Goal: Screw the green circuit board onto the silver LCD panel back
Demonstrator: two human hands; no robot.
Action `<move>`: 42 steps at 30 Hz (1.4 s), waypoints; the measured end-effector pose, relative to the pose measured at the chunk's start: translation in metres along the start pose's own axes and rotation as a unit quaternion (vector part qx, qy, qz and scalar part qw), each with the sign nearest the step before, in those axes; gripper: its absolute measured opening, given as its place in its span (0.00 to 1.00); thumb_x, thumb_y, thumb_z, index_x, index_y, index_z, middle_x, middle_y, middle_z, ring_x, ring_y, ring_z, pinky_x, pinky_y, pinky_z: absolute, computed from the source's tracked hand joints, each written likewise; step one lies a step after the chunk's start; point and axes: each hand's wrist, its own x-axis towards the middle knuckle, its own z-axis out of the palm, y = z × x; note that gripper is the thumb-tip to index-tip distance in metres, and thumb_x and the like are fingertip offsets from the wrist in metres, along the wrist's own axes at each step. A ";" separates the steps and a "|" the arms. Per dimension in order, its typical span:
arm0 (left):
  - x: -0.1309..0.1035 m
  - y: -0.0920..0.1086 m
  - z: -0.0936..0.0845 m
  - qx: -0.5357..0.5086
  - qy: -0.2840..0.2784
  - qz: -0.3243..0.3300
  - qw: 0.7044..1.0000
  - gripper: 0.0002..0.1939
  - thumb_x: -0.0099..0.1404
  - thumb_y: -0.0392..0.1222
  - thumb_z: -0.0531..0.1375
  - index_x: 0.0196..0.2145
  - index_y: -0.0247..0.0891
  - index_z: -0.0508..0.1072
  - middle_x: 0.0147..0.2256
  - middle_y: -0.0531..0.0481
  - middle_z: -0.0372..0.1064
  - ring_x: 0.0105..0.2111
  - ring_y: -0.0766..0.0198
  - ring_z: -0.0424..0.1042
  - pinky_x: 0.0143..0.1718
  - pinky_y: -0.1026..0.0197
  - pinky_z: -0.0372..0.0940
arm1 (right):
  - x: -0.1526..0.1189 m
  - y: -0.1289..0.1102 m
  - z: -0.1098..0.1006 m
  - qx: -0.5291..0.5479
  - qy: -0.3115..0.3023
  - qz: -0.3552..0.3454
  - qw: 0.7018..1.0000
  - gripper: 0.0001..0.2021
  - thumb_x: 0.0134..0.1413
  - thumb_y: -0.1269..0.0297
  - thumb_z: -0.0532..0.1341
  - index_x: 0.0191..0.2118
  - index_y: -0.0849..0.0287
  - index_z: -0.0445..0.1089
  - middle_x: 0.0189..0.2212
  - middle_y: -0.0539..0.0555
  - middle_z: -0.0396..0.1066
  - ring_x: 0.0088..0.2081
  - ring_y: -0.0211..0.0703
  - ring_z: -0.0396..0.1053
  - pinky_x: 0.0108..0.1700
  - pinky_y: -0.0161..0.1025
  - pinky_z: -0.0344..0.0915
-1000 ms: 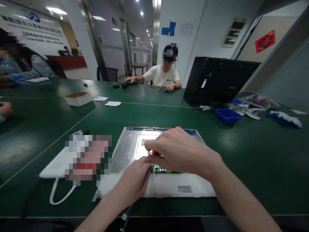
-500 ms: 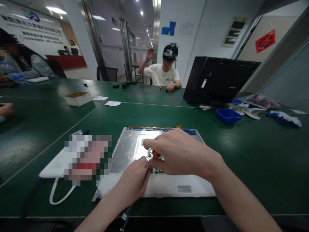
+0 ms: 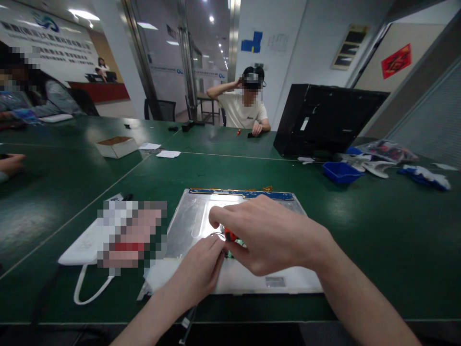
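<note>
A flat silver panel (image 3: 183, 221) with a blue strip (image 3: 216, 191) along its far edge lies on the table before me. My right hand (image 3: 262, 235) is curled over its middle, closed on a small orange and black tool (image 3: 229, 234), probably a screwdriver; its tip is hidden. Beneath the hand, part of a green circuit board (image 3: 230, 254) shows. My left hand (image 3: 203, 262) rests on the panel beside the board, fingers pressed together near thin wires; whatever they grip is hidden.
Left of the panel lies a white device (image 3: 86, 245) with a cable, beside a blurred pinkish item. Further off are an open box (image 3: 117, 147), a blue tray (image 3: 342, 172), a black monitor (image 3: 327, 120) and gloves (image 3: 425, 177). A person sits opposite, another at the left.
My right hand has turned slightly around the orange tool, and its wrist has shifted a little. The left hand stays put. The person opposite has brought a raised hand to the head.
</note>
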 end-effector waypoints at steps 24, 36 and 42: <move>0.001 -0.001 0.000 -0.001 -0.013 -0.011 1.000 0.10 0.68 0.32 0.47 0.42 0.37 0.67 0.40 0.42 0.71 0.40 0.52 0.71 0.39 0.52 0.66 | 0.002 0.005 0.002 -0.011 0.006 0.033 0.999 0.09 0.60 0.59 0.60 0.43 0.57 0.67 0.33 0.53 0.76 0.32 0.43 0.71 0.27 0.37 0.50; 0.003 0.003 -0.005 -0.009 -0.037 -0.021 0.999 0.09 0.68 0.32 0.47 0.40 0.37 0.66 0.40 0.43 0.70 0.40 0.53 0.70 0.40 0.52 0.66 | 0.003 0.006 0.005 -0.012 0.025 0.031 0.999 0.08 0.58 0.68 0.58 0.44 0.58 0.66 0.33 0.52 0.76 0.30 0.40 0.69 0.26 0.37 0.48; 0.001 0.002 -0.003 -0.006 -0.024 -0.016 1.000 0.09 0.67 0.32 0.48 0.40 0.37 0.66 0.40 0.43 0.70 0.40 0.53 0.70 0.40 0.52 0.66 | 0.000 0.006 0.003 -0.003 0.016 0.014 1.000 0.08 0.58 0.65 0.58 0.44 0.58 0.65 0.33 0.53 0.76 0.30 0.41 0.69 0.27 0.37 0.50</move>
